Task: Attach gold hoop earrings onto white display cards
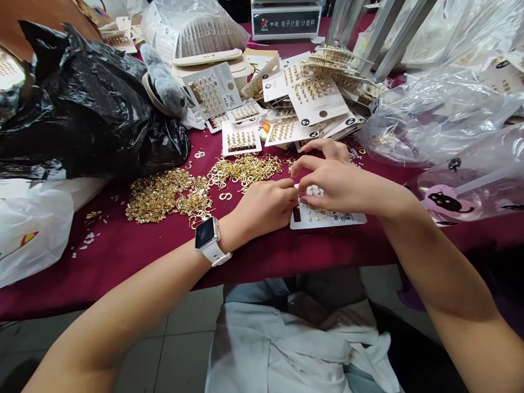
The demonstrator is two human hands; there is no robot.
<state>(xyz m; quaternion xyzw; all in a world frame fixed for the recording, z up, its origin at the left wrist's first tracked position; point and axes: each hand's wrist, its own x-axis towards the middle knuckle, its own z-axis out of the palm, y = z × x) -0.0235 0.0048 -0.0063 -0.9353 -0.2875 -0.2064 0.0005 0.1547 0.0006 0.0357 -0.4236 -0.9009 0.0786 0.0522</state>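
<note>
An earring card (pixel 346 219) with rows of small gold-coloured studs lies at the table's front, partly beneath my hands. My left hand (pixel 266 210), a white-strapped watch on its wrist, is closed at the card's left edge; its fingertips are hidden. Over the card arches my right hand (pixel 339 183), thumb and index finger curled together beside my left fingers, the other fingers raised and bent. Whatever small piece lies between the fingertips cannot be made out. Left of the hands are a heap of small gold-coloured pieces (pixel 158 196) and a pile of gold-coloured hoops (pixel 245 169).
Beyond my hands, several filled earring cards (pixel 319 101) are stacked loosely. A black plastic bag (pixel 82 109) bulges at left, with a white bag (pixel 36 224) before it. Clear plastic bags (pixel 442 117) spread at right. A counting scale (pixel 286 23) stands behind.
</note>
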